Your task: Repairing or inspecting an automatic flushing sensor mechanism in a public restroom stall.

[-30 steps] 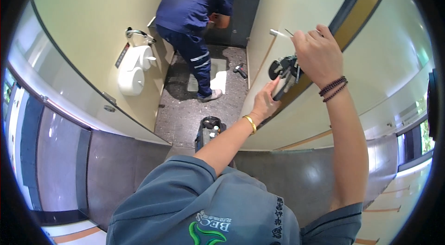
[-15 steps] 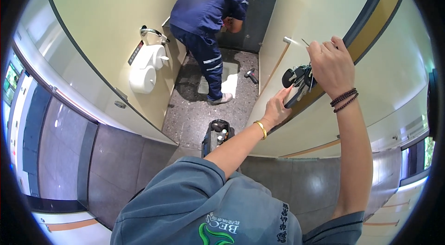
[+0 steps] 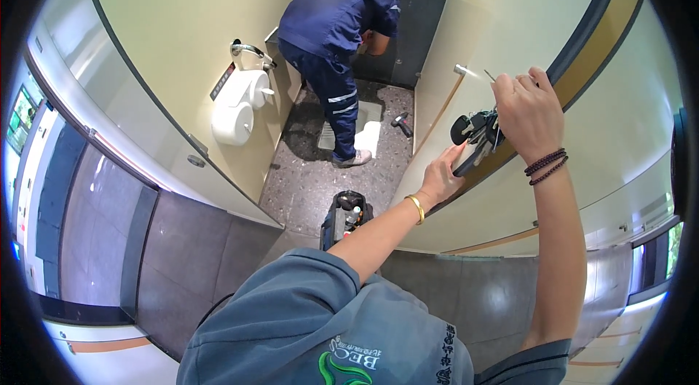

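My right hand (image 3: 531, 112) is closed near the top of an open stall door (image 3: 510, 174), with a bunch of keys (image 3: 477, 130) hanging from it. A thin metal tip (image 3: 490, 75) pokes out past its fingers; what it belongs to is hidden. Just below the keys, my left hand (image 3: 440, 177) grips the dark edge of the door, one fingertip close to the bunch. Part of its fingers is out of sight behind the edge.
A person in dark blue workwear (image 3: 331, 13) bends over a dark ledge inside the stall, standing by a squat toilet (image 3: 370, 139). A black-handled tool (image 3: 401, 124) lies on the floor. White paper dispensers (image 3: 234, 123) hang at left. An open tool bag (image 3: 335, 221) sits at the doorway.
The view has shifted slightly, so everything sits a little further right. Both hands keep their places on the keys and the door edge. The person in blue stays bent over.
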Motion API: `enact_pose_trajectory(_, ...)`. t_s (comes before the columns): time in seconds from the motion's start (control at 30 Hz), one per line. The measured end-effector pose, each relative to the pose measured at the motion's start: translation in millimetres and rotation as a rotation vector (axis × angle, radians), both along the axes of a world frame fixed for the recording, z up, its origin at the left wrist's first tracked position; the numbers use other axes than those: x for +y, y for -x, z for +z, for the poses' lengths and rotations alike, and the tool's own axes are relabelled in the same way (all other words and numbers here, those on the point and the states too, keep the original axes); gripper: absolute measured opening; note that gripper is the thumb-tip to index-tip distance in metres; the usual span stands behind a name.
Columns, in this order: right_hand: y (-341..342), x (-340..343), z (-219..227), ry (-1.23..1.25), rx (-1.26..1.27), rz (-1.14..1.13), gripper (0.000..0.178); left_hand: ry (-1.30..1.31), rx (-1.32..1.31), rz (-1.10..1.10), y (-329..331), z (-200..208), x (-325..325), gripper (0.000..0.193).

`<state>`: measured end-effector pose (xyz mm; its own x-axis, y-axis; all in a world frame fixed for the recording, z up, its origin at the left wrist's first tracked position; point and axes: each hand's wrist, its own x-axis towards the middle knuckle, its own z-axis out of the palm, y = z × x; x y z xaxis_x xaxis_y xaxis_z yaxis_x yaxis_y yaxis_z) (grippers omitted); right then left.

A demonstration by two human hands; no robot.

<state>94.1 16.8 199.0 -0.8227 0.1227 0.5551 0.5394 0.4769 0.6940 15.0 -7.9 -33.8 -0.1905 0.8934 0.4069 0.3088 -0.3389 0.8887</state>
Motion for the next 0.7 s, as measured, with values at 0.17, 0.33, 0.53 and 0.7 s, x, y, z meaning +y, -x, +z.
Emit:
enact_pose_trajectory(0.17, 2, -2, 0, 0.021, -0.005, -0.023, 0.015, 0.01, -0.065, 0.003, 1, -1, 0, 0.069)
enact_pose_trajectory(0.33, 1, -2, 1, 0.012, -0.011, -0.016, 0.015, 0.019, -0.019, 0.013, 1, -1, 1, 0.07)
enact_pose_trajectory(0.53, 0, 0, 0, 0.033, 0.008, -0.006, 0.015, 0.003, -0.07, -0.006, -1, -5, 3, 0.07)
enact_pose_trajectory(0.7, 2, 1, 0, 0.002, 0.023, 0.019, 0.02, -0.044, -0.09, 0.007, -3, -16, 10, 0.069)
